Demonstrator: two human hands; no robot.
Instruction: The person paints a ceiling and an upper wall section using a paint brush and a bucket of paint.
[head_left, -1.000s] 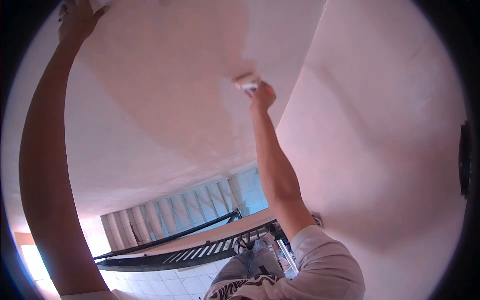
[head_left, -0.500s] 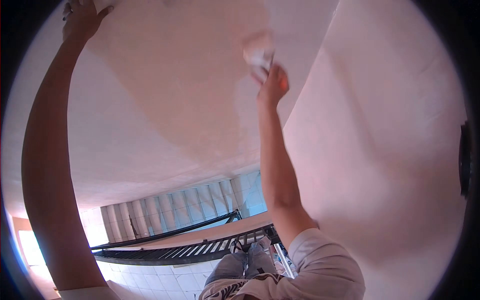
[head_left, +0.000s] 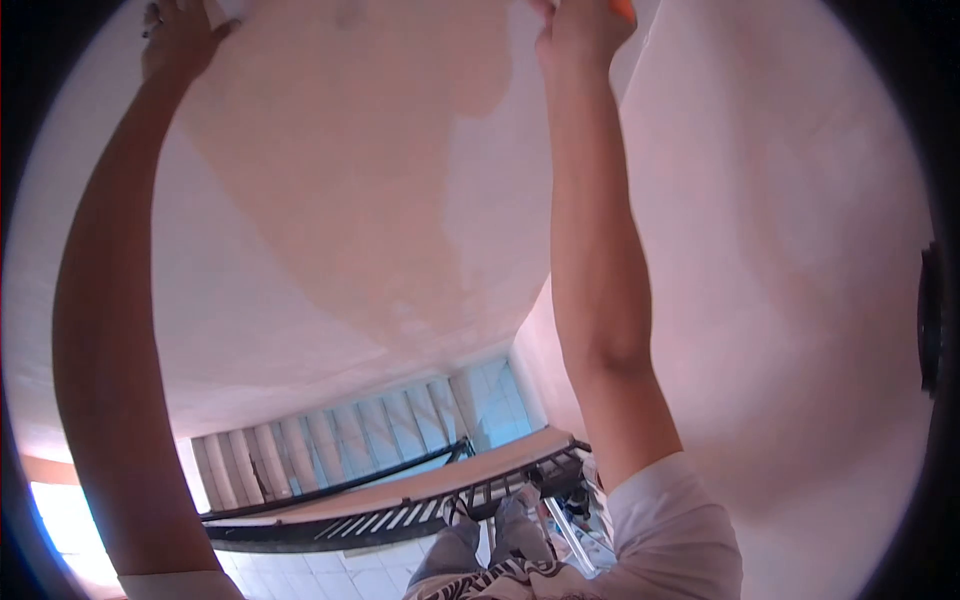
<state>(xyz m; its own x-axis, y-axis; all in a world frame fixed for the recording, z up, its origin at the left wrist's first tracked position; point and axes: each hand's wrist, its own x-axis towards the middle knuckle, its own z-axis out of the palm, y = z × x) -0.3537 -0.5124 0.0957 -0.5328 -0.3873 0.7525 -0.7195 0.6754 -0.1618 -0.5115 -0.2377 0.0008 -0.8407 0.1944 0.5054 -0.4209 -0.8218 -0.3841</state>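
My right hand (head_left: pixel 580 25) is raised to the very top of the view, closed around an orange-handled tool (head_left: pixel 625 8). Most of the tool is cut off by the frame edge. The hand sits at the upper edge of a darker, wet-looking patch (head_left: pixel 350 170) on the pale wall (head_left: pixel 250 330) in front of me. My left hand (head_left: pixel 180 35) is stretched up at the top left against the same wall, fingers pointing upward. A small pale thing shows at its fingertips, and I cannot tell whether the hand holds it.
A second pale wall (head_left: pixel 790 260) meets the first in a corner on the right. Far below are a black stair railing (head_left: pixel 380 500), steps (head_left: pixel 330 440), a tiled floor (head_left: pixel 330 575), my jeans-clad legs (head_left: pixel 470 540) and a metal frame (head_left: pixel 565 525).
My right hand has swept upward along the wall from mid-height to the top edge, and the tool's head has left the view. The left hand stays in place.
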